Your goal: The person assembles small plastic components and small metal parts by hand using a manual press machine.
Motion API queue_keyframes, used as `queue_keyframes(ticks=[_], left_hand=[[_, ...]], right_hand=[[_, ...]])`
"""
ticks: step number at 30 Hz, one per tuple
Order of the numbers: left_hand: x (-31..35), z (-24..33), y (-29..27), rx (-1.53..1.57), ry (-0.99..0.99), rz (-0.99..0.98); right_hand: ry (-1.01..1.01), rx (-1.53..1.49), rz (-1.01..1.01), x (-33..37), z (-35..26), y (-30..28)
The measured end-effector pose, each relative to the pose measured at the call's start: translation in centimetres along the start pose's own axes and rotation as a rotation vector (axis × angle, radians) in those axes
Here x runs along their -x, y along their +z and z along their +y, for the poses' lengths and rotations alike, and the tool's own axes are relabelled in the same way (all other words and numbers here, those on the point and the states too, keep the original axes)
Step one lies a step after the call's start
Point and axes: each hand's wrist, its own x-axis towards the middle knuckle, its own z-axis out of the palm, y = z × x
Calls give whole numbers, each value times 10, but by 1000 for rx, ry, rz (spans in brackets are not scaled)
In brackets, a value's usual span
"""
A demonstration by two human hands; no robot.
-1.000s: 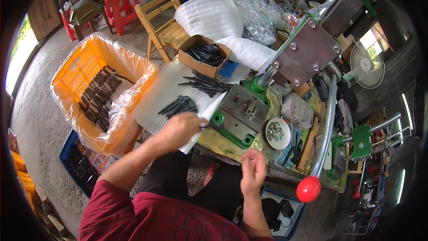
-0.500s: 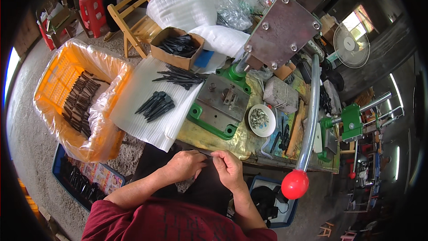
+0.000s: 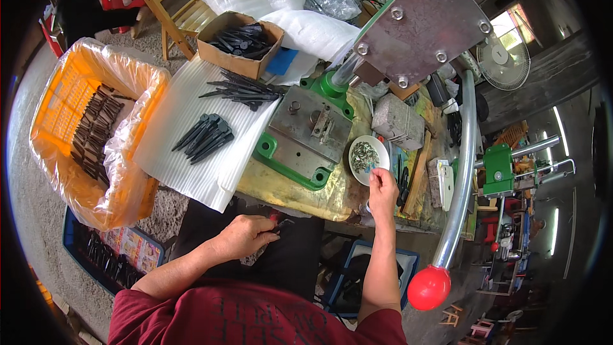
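Observation:
My left hand (image 3: 246, 236) is closed over my lap. A small dark piece with a spot of red shows at its fingertips; its kind I cannot make out. My right hand (image 3: 384, 193) has its fingertips pinched together at the near right rim of a white bowl (image 3: 385, 153). Many small shiny metal parts (image 3: 363, 155) lie in that bowl; whether one is between my fingers is hidden. Left of the bowl stands a green hand press, its steel base plate (image 3: 311, 129) apart from both hands. A pile of black pointed pieces (image 3: 203, 137) rests on white foam sheet (image 3: 220, 182).
The press lever ends in a red ball (image 3: 429, 287) at the right. A cardboard box (image 3: 271, 48) of black pieces sits at the back. An orange crate (image 3: 54, 112), lined with plastic, holds brown pieces at the left. Blue trays (image 3: 69, 237) lie low down; a grey block (image 3: 397, 120) stands beyond the bowl.
My hands were together over my lap. The right has moved away to the bowl's rim; the left has stayed low, slightly to the left. The view has shifted a little.

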Motion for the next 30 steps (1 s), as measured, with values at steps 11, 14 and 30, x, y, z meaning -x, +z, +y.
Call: queue_keyframes(ticks=[11, 14, 30], left_hand=[[2, -5, 3, 28, -21, -41], [2, -3, 4, 34, -30, -53], [5, -6, 8, 41, -38, -35]], right_hand=[[-179, 313, -238, -29, 12, 10], [-168, 382, -275, -29, 11, 10], [-60, 97, -150, -23, 16, -3]])
